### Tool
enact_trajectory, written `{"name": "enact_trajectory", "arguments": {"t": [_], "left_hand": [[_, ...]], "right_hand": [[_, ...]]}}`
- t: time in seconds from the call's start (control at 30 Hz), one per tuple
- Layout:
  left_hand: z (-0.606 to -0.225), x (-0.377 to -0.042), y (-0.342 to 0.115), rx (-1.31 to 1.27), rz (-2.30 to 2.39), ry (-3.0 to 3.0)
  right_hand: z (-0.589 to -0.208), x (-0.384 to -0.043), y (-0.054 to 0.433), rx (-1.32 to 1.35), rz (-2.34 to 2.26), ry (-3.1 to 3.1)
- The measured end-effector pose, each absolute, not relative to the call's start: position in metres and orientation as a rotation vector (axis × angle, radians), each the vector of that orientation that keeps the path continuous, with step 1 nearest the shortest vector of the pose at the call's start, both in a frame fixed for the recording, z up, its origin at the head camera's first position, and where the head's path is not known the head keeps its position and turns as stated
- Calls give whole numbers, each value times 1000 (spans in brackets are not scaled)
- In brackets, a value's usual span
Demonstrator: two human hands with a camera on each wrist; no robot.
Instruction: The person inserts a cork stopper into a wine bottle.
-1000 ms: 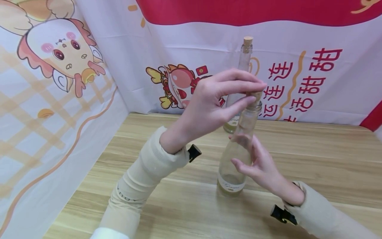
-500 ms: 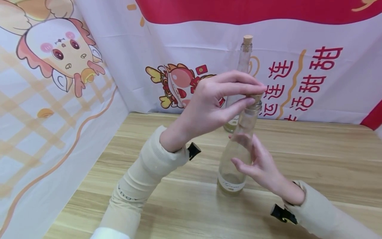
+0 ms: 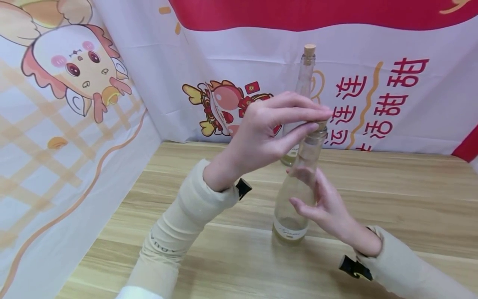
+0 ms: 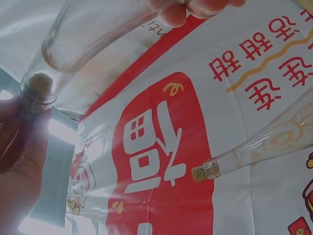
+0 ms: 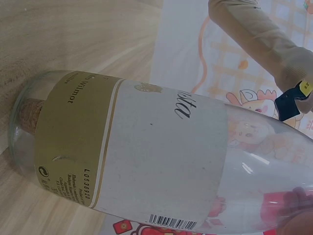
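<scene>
A clear glass bottle (image 3: 289,199) with a pale label stands upright on the wooden table. My right hand (image 3: 332,209) holds its body from the right, thumb on the near side and fingers behind the glass. At the bottle's mouth my left hand (image 3: 267,131) pinches the cork (image 3: 323,124), thumb at its side and fingers over its top. Through the glass of the neck, the cork's lower end (image 4: 40,84) shows in the left wrist view. In the right wrist view a brown, cork-like piece (image 5: 30,115) appears through the glass at the bottle's base.
Behind my left hand stands a second clear bottle (image 3: 305,79) with a cork (image 3: 309,50) in its mouth. A printed cloth (image 3: 231,45) hangs along the table's back edge, and another (image 3: 74,166) covers the left side. The wooden table (image 3: 392,195) extends to the right.
The cork has moved down into the bottle's neck, so less of it stands above the rim. My left hand has lowered slightly with it; the right hand and bottle have stayed in place.
</scene>
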State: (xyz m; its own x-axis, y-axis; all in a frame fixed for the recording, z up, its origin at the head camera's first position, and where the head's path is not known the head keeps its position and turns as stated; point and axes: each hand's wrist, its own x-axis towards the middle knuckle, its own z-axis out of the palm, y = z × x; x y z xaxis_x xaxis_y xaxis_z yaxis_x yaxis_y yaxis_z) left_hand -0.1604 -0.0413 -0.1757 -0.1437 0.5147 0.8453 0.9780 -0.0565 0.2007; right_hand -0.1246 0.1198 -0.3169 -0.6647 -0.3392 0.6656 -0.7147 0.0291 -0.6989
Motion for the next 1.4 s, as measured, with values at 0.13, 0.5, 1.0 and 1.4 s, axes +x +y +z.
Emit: {"name": "enact_trajectory", "arguments": {"t": [0.13, 0.5, 1.0, 1.4], "left_hand": [[-178, -161, -40, -1594, -1135, -1670], [-181, -161, -40, -1582, -1116, -1645], [-235, -169, -63, -1486, -1728, -1921], [-307, -172, -71, -1385, -1999, -2203]], "right_hand": [[-318, -125, 119, 1082, 1682, -1965], [-317, -125, 119, 1071, 1691, -1986], [-316, -121, 120, 971, 1672, -2105], [-316, -119, 120, 923, 1653, -2155]]}}
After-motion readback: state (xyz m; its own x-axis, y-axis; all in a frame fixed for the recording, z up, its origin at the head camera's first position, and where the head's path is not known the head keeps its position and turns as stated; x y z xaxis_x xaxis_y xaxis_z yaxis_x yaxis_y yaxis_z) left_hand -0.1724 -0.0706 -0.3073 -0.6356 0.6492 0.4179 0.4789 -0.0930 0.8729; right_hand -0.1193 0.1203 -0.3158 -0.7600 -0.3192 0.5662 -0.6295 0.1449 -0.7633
